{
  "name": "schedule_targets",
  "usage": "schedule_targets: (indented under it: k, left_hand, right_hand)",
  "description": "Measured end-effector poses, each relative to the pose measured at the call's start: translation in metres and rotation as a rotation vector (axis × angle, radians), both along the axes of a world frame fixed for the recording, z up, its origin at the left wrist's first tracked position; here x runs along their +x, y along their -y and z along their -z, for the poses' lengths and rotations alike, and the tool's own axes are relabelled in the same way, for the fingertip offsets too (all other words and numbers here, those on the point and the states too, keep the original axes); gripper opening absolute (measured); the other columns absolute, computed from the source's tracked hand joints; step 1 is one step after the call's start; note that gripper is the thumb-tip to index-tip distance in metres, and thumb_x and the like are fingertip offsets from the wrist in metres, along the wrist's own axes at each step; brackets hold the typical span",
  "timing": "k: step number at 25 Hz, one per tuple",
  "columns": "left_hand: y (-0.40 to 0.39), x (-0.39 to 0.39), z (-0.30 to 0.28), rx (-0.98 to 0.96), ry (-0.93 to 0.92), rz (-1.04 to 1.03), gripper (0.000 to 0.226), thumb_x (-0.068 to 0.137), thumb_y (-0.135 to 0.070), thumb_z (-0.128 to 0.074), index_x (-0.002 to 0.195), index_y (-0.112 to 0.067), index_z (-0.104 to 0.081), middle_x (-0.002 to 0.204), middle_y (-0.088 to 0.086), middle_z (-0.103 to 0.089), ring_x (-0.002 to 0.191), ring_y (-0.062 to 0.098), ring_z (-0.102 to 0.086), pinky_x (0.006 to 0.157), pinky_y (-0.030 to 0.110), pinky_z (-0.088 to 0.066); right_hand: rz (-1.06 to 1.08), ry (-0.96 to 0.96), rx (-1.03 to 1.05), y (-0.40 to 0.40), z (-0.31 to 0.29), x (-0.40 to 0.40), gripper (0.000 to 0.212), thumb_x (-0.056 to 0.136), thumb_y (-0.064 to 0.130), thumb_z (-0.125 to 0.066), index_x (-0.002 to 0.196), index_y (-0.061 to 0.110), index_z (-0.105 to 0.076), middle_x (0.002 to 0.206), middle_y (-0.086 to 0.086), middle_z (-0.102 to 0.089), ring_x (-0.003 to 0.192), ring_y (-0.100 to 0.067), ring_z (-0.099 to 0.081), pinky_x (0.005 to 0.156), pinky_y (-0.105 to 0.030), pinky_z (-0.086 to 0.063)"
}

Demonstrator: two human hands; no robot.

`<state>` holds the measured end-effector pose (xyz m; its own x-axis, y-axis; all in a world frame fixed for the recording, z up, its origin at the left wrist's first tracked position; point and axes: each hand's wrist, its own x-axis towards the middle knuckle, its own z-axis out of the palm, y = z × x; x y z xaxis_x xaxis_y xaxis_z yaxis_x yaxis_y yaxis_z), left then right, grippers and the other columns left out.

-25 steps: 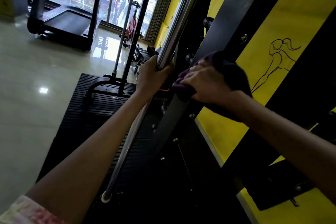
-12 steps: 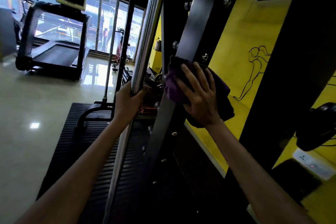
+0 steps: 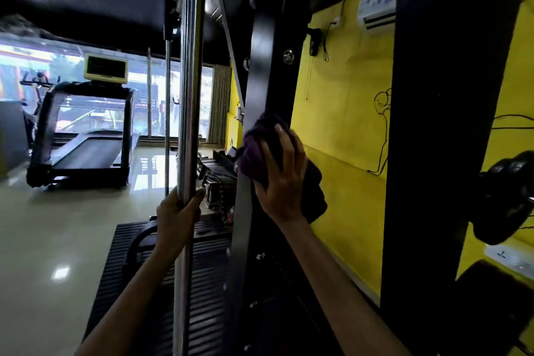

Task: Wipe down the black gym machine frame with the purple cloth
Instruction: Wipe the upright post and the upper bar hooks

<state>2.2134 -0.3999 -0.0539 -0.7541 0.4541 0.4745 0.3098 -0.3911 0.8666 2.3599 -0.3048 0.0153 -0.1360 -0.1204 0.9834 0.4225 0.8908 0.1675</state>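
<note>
Since a second ago we have climbed the black frame upright (image 3: pixel 261 72) — our right hand (image 3: pixel 281 182) now lies flat with fingers spread, pressing the purple cloth (image 3: pixel 255 153) against it higher up. Our left hand (image 3: pixel 176 217) still grips the chrome bar (image 3: pixel 190 66) — more frame waits above.

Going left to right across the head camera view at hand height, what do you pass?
Treadmill → left hand gripping the chrome pole → black frame upright → right hand pressing the purple cloth → yellow wall → wide black post
</note>
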Motion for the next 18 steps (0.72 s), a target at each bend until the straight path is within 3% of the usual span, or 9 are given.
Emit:
schedule_targets:
  k: [4,6,8,13,18]
  left_hand:
    - [-0.001,0.000,-0.004,0.003,0.031,-0.005,0.028,0.088,-0.010,-0.065,0.066,-0.011,-0.049,0.044,-0.004,-0.048,0.040,0.011,-0.045,0.047,0.026,-0.040]
    - [0.000,0.004,-0.008,-0.022,0.018,-0.024,0.028,0.089,-0.010,-0.065,0.066,-0.011,-0.049,0.038,-0.005,-0.046,0.035,0.006,-0.044,0.041,0.021,-0.039]
    - [0.001,0.008,-0.013,-0.025,0.026,-0.034,0.030,0.089,-0.010,-0.065,0.065,-0.012,-0.048,0.038,-0.006,-0.045,0.033,0.003,-0.041,0.037,0.018,-0.037]
    - [0.004,0.005,-0.013,-0.085,0.048,-0.052,0.027,0.087,-0.015,-0.065,0.065,-0.017,-0.051,0.038,-0.007,-0.050,0.035,0.007,-0.044,0.048,0.025,-0.038]
    - [0.005,0.010,-0.016,-0.100,0.061,-0.075,0.022,0.086,-0.017,-0.065,0.067,-0.018,-0.055,0.037,-0.007,-0.050,0.034,0.007,-0.045,0.048,0.025,-0.037]
  right_hand:
    - [-0.103,-0.223,-0.021,-0.005,-0.091,-0.009,0.051,0.080,0.019,-0.060,0.128,0.015,-0.044,0.139,-0.015,-0.040,0.128,-0.034,-0.035,0.101,-0.053,-0.039]
    - [-0.086,-0.242,-0.025,-0.005,-0.103,-0.011,0.050,0.076,0.014,-0.060,0.126,0.009,-0.054,0.133,-0.023,-0.050,0.124,-0.034,-0.036,0.096,-0.054,-0.043]
    - [-0.067,-0.231,-0.056,-0.002,-0.090,-0.010,0.048,0.076,0.012,-0.057,0.123,0.003,-0.060,0.129,-0.024,-0.055,0.123,-0.033,-0.036,0.094,-0.053,-0.044]
    - [-0.084,-0.224,-0.092,-0.002,-0.039,-0.008,0.046,0.077,0.012,-0.056,0.123,0.007,-0.059,0.125,-0.021,-0.058,0.120,-0.033,-0.038,0.093,-0.056,-0.045]
    - [-0.115,-0.174,-0.110,-0.004,0.006,-0.003,0.046,0.083,0.017,-0.055,0.127,0.017,-0.042,0.136,-0.008,-0.037,0.124,-0.033,-0.036,0.100,-0.052,-0.041]
